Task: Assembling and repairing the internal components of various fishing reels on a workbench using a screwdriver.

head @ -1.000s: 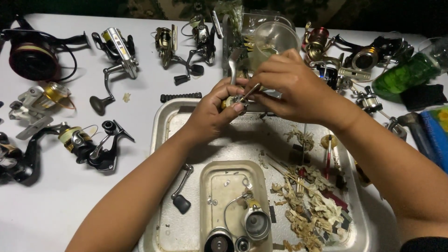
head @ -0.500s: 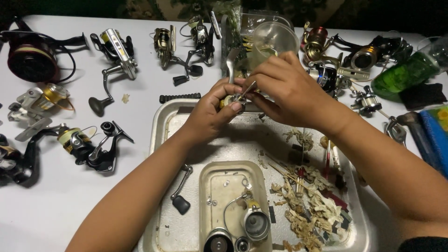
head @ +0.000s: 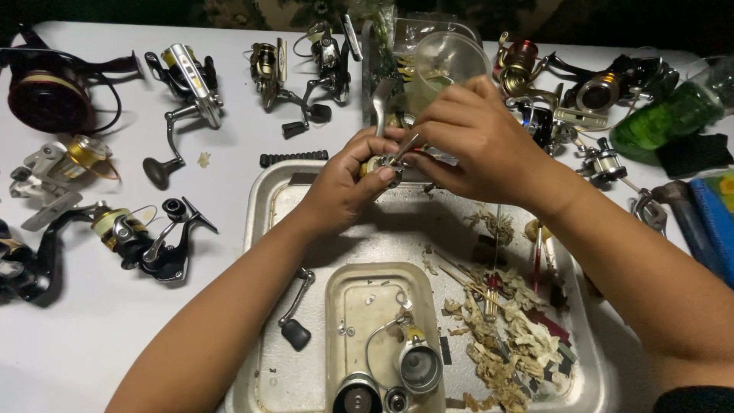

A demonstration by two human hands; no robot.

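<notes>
The left hand (head: 344, 183) is curling its fingers around a small, rounded metal reel part (head: 380, 164). The right hand (head: 474, 141) is pinching a thin shiny tool (head: 407, 147) against it, just above the dented steel tray (head: 264, 229) where papery scraps (head: 512, 344) are lying below the fingers.

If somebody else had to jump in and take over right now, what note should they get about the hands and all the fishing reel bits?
Left hand: gripping a small reel part above the far end of the big metal tray.
Right hand: pinching a thin metal tool whose tip is at that part.
In the small inner tray: a spool with bail wire and some small parts.
A loose crank handle lies in the big tray; paper scraps lie at its right.
Done: one reel lies in pieces.
Left: the held part is in work; several whole reels, like the black reel, wait on the table.
</notes>
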